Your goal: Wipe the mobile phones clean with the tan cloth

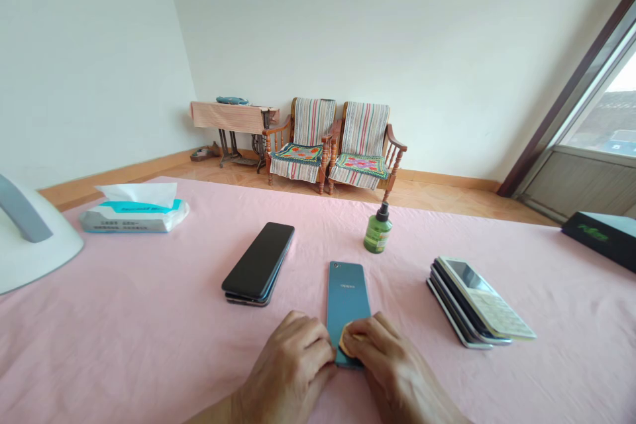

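Observation:
A blue smartphone (347,298) lies back side up on the pink cloth, its camera end pointing away from me. My left hand (298,361) is closed at the phone's lower left edge, fingertips gripping it there. In my right hand (390,361) is a small yellowish sponge (346,339), pressed onto the lower part of the phone's back; most of it is hidden by the fingers. Left of the phone sits a stack of dark phones (261,262), the top one screen up. On the right is another stack of phones (479,301), a white one on top.
A green spray bottle (377,232) stands beyond the blue phone. A tissue pack (134,212) and a white, grey-handled object (34,238) are on the left. A black box (601,238) lies at the far right. Two wooden chairs (360,139) and a cloth-covered table (226,118) stand behind.

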`<control>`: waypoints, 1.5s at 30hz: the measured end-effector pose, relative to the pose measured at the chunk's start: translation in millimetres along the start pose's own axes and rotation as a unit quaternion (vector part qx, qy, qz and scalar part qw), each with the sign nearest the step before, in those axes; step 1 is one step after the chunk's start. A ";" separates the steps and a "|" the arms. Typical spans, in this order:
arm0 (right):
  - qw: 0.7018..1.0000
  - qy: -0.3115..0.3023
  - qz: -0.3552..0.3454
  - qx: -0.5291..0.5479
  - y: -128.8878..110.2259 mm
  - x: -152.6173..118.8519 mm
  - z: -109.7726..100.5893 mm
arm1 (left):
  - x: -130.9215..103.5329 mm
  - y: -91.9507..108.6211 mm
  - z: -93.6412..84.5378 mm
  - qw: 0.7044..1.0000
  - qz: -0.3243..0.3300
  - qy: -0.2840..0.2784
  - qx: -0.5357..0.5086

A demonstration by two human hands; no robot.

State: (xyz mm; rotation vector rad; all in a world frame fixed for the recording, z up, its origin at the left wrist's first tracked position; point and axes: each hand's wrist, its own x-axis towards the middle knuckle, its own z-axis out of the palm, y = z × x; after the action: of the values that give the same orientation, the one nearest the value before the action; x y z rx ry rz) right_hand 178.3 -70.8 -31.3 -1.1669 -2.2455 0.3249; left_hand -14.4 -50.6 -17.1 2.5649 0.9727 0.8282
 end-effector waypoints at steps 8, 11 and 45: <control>0.998 0.020 0.064 -0.006 1.3 6.5 -5.1 | 0.2 -2.7 0.3 1.000 0.011 0.005 -0.009; 0.999 0.008 0.044 0.022 -5.2 4.3 -6.4 | -0.2 -1.1 -2.1 1.000 0.005 0.007 -0.014; 0.993 0.027 0.079 0.079 -1.1 10.2 -9.2 | -1.6 0.0 -0.3 0.992 -0.100 -0.013 -0.074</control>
State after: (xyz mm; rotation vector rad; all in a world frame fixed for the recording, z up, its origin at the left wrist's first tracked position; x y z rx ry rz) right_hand 178.5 -63.6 -19.5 -1.2556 -2.0442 0.5181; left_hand -15.6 -51.7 -17.5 2.3046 1.0958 0.7793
